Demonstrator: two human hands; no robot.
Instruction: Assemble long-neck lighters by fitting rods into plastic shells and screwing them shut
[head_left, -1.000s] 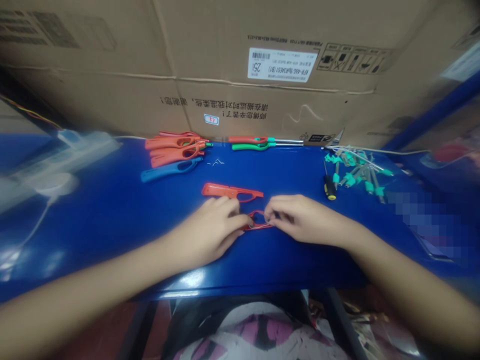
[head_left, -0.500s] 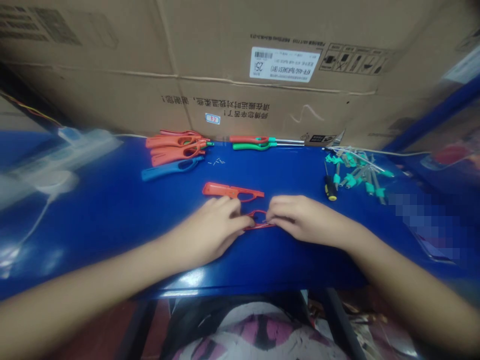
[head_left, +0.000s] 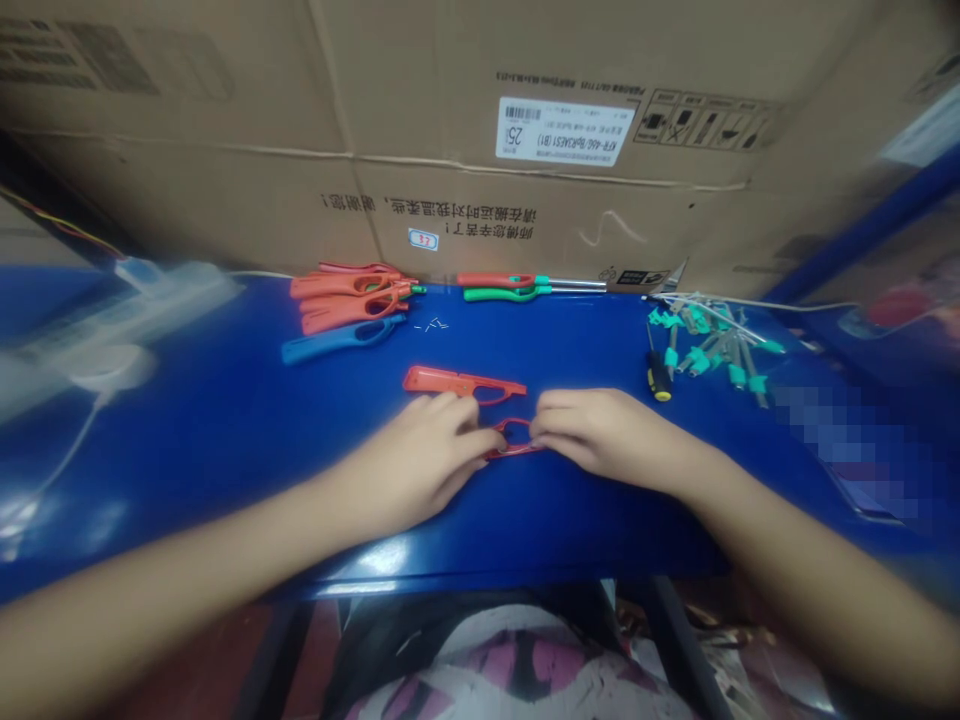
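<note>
Between my hands, low over the blue table, is a red lighter casing half (head_left: 517, 450) with an oval opening. My left hand (head_left: 442, 450) is closed round its left part and hides most of it. At its right end, the fingers of my right hand (head_left: 585, 430) are pinched; whether a small part sits between them is hidden. Just beyond my left fingers lies another orange-red lighter casing half (head_left: 442, 381), flat on the table. Farther back, several tiny pale pins (head_left: 433, 325) are scattered.
Orange casings (head_left: 337, 300) and a blue casing (head_left: 337, 342) lie back left. Red and green long-nosed lighters (head_left: 499, 287) rest against the cardboard (head_left: 420, 120). A screwdriver (head_left: 659, 378) and metal tubes with green fittings (head_left: 705, 350) are at right. A power strip (head_left: 172, 300) stands left.
My hands stay at the same casing, with the right fingers shifted very slightly left at its end. The view has moved a little; the other things lie as before.
</note>
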